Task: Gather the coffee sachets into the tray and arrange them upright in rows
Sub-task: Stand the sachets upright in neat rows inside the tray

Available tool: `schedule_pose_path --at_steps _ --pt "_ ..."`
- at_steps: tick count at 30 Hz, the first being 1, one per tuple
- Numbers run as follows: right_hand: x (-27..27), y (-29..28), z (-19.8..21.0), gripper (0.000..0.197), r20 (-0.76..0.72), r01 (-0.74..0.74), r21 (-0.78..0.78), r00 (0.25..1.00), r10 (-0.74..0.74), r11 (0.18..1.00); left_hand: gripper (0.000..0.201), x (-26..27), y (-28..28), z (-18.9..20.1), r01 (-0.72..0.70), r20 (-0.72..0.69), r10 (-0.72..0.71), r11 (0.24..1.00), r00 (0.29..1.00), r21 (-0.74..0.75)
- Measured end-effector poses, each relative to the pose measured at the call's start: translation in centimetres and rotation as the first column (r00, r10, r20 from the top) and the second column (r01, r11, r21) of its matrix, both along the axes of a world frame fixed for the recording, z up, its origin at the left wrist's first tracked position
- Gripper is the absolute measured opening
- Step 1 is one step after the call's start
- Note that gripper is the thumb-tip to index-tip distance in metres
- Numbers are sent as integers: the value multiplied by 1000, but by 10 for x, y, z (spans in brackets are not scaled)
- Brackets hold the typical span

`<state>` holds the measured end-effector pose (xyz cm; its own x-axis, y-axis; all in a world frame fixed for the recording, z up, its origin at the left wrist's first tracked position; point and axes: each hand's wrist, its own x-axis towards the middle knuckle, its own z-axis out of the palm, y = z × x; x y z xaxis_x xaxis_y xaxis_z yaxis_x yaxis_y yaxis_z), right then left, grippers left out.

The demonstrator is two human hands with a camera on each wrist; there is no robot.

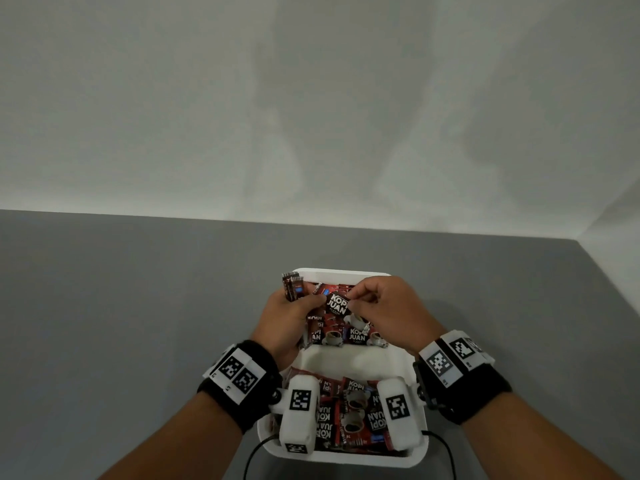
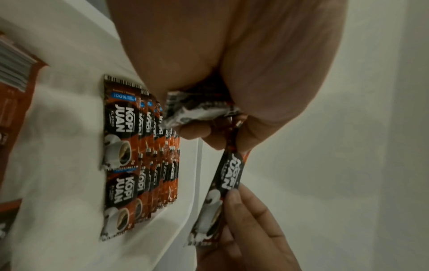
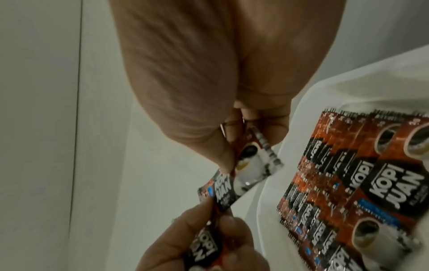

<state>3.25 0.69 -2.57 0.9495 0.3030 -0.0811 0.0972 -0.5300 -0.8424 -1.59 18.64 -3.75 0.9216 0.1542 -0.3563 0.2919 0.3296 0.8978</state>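
I see both hands over the far half of the white rectangular plastic tray (image 1: 341,271) on the grey bench (image 1: 121,306). My left hand (image 1: 287,315) grips a small bunch of red-and-black Kopi Juan coffee sachets (image 1: 292,287), their crimped tops sticking up past the fingers by the tray's far-left corner. The thumb and fingers are curled round the bunch.

My right hand (image 1: 388,308) pinches a single red-and-black Kopi Juan sachet (image 1: 336,304) between thumb and fingertips (image 3: 226,161), the other fingers curled in. This single sachet sits between the two hands, label facing up in the head view. In the right wrist view its far end also touches the left hand's fingers (image 3: 230,221), so both hands have hold of it. The left wrist view shows the same: one end at the left hand, the other nipped by the right hand's fingertips (image 2: 233,194).

Below the fingers, in the tray's far part, upright rows of sachets (image 1: 341,332) stand packed face to face; the left wrist view shows two such rows side by side. Nearer to me than the hands, a loose pile of sachets (image 1: 346,414) lies flat and jumbled in the tray's near part. A bare strip of tray floor separates the rows from the pile.

Black wristbands with white marker blocks (image 1: 239,374) sit on both wrists.
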Motion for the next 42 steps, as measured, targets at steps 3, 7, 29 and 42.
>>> schedule_pose_path --at_steps 3,7,29,42 --pt "9 -6 -9 9 29 -69 -209 997 77 976 12 2 9 -10 -48 -49 51 997 998 55" --pt "15 -9 -31 16 -48 -205 -464 977 207 862 6 1 16 -14 -55 -125 61 997 990 52" --pt "-11 -7 -48 28 -187 -470 -615 867 463 633 23 -10 12 -14 69 -113 -61 995 992 73" --pt "-8 2 -7 18 -147 -219 -15 966 214 976 16 -10 3 -7 30 -39 -34 996 999 -81"
